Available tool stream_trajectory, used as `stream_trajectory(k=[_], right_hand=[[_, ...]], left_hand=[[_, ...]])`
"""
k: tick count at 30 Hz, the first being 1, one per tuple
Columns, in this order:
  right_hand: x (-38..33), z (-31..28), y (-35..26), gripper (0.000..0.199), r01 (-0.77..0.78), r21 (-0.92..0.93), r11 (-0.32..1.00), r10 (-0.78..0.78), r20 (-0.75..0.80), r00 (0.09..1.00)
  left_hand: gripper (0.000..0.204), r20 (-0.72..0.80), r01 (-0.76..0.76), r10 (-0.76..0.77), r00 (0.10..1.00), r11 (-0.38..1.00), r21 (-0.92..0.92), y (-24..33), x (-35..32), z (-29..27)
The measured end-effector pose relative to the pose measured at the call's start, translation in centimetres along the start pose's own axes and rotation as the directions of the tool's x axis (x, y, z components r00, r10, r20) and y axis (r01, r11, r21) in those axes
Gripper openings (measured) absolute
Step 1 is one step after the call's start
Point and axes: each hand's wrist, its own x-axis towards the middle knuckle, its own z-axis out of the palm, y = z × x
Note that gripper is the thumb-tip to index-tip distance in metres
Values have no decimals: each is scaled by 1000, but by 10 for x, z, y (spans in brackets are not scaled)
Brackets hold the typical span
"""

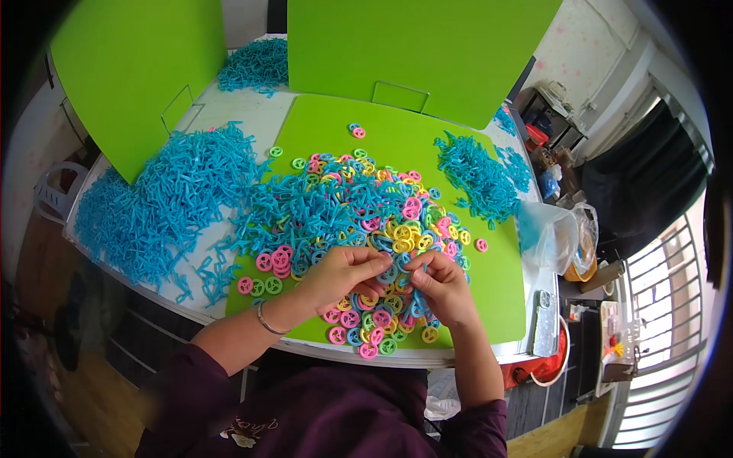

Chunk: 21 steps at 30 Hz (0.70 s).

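My left hand point(347, 276) and my right hand point(444, 288) face each other over a mound of small plastic wheels point(405, 233) in pink, yellow, blue and green. On the left, thumb and fingertips are pinched together. The right thumb and forefinger are pinched too, close to the left fingertips. Blue wheels show around and behind both pinches, so I cannot make out what small part each hand grips. Thin blue forked plastic pieces point(305, 202) lie over the back and left of the wheels. All this rests on a green mat point(492, 305).
A large heap of blue pieces point(179, 187) covers the table's left side; a smaller blue heap point(479, 179) lies right. Two upright green boards point(412, 46) point(137, 76) stand behind. A clear plastic bag point(548, 233) and a phone-like object point(544, 324) sit by the right edge.
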Motion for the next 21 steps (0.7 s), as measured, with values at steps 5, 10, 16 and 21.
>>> stream_trajectory(k=[5,10,16,21], right_hand=[[-1,14,2,13,18,-141,990,-12,43,999],[-1,26,10,8,129,-170,977,-137,-36,990],[-2,34,16,7,147,-130,981,-172,-209,963],[-2,37,19,8,172,-144,975,-210,-322,923]], left_hand=[[19,78,38,-42,996,998,48,-1,-10,7],[16,73,-29,30,997,1000,-13,-10,-9,5],[18,12,-214,214,977,975,54,-17,-17,20],[19,25,-205,204,979,978,46,-16,-16,20]])
